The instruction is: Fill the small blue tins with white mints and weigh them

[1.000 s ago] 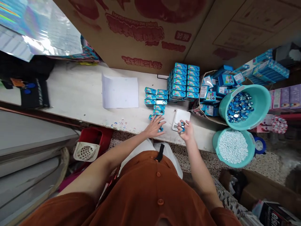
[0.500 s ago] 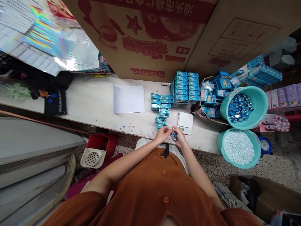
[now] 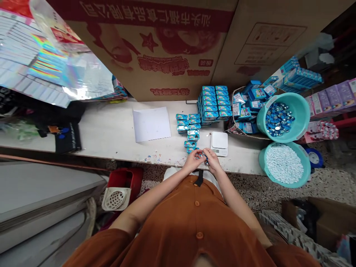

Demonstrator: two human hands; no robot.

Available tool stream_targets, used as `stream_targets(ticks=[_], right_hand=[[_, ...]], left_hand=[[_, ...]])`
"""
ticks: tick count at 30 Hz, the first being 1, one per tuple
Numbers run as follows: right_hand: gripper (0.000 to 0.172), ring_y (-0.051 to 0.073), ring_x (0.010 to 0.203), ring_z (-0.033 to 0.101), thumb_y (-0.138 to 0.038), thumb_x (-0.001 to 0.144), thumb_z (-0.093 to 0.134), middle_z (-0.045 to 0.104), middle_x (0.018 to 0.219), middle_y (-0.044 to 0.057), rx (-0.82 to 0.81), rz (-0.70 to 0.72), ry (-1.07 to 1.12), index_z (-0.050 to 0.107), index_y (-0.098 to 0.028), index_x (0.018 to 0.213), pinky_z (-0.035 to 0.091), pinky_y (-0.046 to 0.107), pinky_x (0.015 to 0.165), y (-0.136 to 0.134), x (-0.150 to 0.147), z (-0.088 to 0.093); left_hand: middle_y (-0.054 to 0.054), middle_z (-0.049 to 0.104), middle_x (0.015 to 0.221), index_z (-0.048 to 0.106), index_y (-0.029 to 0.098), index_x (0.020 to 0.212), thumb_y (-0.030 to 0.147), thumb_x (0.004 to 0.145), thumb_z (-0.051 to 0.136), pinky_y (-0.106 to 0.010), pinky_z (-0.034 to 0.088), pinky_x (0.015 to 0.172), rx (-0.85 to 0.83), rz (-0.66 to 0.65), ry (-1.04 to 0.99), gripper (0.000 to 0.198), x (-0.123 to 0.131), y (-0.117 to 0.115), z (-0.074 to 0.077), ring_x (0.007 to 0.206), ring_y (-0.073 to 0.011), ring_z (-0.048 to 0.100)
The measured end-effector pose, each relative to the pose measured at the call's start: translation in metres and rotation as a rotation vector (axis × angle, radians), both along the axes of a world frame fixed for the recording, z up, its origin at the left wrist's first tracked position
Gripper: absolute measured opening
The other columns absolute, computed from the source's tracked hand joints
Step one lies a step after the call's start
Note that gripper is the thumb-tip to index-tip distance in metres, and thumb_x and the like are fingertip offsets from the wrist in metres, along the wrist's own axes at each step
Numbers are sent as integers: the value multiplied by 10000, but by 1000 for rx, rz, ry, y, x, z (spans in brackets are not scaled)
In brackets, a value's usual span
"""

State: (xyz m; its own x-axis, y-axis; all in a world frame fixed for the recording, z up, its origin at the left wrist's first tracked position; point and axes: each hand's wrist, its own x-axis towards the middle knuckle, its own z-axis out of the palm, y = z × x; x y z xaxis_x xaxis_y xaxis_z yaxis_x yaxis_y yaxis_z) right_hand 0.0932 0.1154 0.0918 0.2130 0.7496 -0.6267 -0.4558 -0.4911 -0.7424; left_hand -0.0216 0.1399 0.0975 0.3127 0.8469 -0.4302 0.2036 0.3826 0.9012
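Note:
My right hand [image 3: 213, 162] is closed around small round blue-and-silver tins [image 3: 206, 162], at the front edge of the table. Close against it, my left hand [image 3: 191, 162] has its fingertips pinched together at the tins; what they hold is too small to make out. Just beyond the hands, several small blue boxes [image 3: 191, 144] with round holes lie in short columns. A white digital scale [image 3: 219, 140] sits to the right of them. Small round stickers or scraps [image 3: 152, 158] are scattered along the table edge on the left.
A taller stack of blue boxes [image 3: 213, 104] stands before a big carton [image 3: 167, 48]. At the right are a carton of loose blue boxes [image 3: 248, 128], a turquoise tub [image 3: 302, 115] of round tins and another tub [image 3: 306, 163] of white pellets. White paper [image 3: 152, 124] lies left.
The fingertips of my left hand have moved in against the tins in my right hand. The camera view has shifted and turned slightly; the boxes and tubs look otherwise unchanged.

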Motion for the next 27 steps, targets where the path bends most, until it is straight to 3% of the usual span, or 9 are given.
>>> stream_targets(ticks=[5,8,12,20,27], right_hand=[[418,78,589,490,-588,677,639,591,725,-16,10,-1,-62,598,-192,804,359,198,512,-1,-12,-6],[452,67,520,431,-623,680,615,560,656,-12,-3,17,-19,592,-181,769,305,199,462,-2,-17,-6],[493,53,447,347,-668,647,613,464,541,-40,-50,32,42,533,-183,671,237,202,418,-3,-17,-8],[509,65,441,388,-687,699,551,443,491,-47,-119,83,-47,551,-178,683,297,197,436,-4,-15,-18],[563,83,461,400,-712,716,486,463,482,-25,-132,242,-113,536,-166,592,307,218,452,-8,-17,-21]], left_hand=[[-50,607,973,594,182,1001,220,741,652,-275,509,709,346,-79,165,268,-10,4,4,760,-128,590],[-44,626,938,617,184,980,137,743,606,-290,520,756,462,-243,160,242,-18,10,4,806,-146,608],[-68,647,1044,612,192,1076,114,745,601,-342,511,853,610,-422,166,340,-28,16,-1,968,-193,612],[-81,665,1079,622,193,1040,189,863,534,-375,486,920,786,-610,138,197,-41,26,-10,1047,-196,598],[-65,664,983,595,185,1029,228,864,530,-307,490,848,763,-932,117,182,-48,45,-7,957,-176,605]])
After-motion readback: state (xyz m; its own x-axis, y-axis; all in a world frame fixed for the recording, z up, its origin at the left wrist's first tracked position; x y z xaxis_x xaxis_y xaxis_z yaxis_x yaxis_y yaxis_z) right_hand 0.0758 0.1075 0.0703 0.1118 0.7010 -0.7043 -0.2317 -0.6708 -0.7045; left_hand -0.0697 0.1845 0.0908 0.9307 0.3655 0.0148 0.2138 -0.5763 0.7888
